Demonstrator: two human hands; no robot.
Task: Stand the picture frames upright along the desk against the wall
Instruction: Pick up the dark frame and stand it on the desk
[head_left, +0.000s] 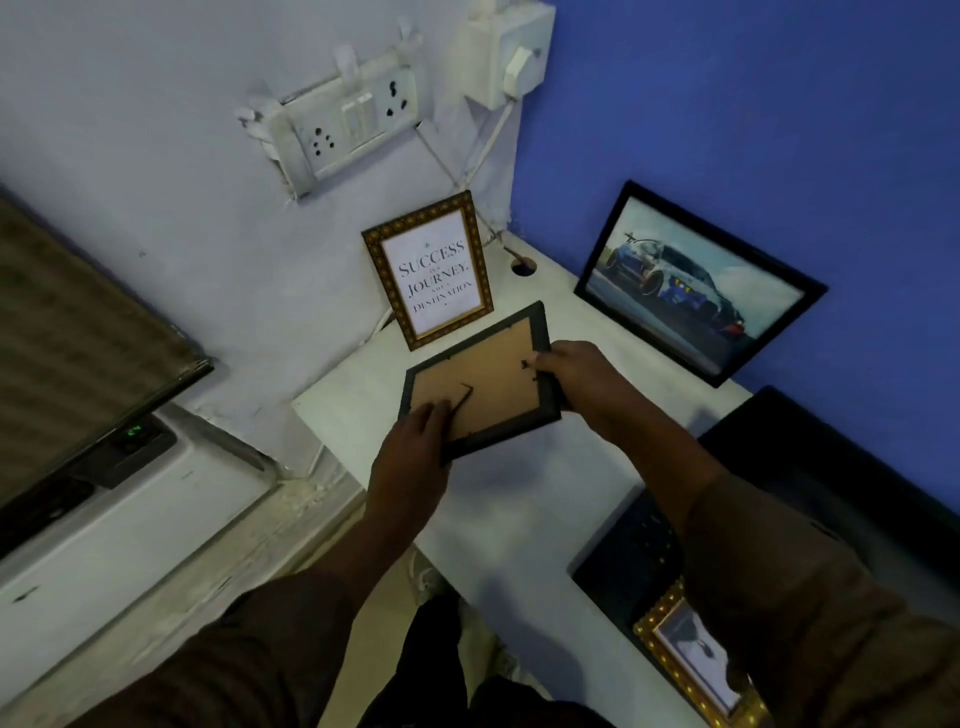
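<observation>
I hold a dark picture frame (493, 371) above the white desk (514, 499), its brown cardboard back facing me. My left hand (413, 452) grips its lower left corner, fingers on the fold-out stand. My right hand (576, 371) grips the right edge. A gold-bordered frame with the words "Success is a journey" (428, 270) stands upright against the pale wall. A black frame with a car picture (696, 283) leans against the blue wall. A gold frame (696, 660) lies flat at the desk's near right, partly under my right sleeve.
A dark flat item (631, 561) lies on the desk beside the gold frame. A socket panel (343, 124) and a plugged adapter (506, 52) sit on the wall with cables running down to a hole (523, 267) in the desk. A screen (78, 338) stands left.
</observation>
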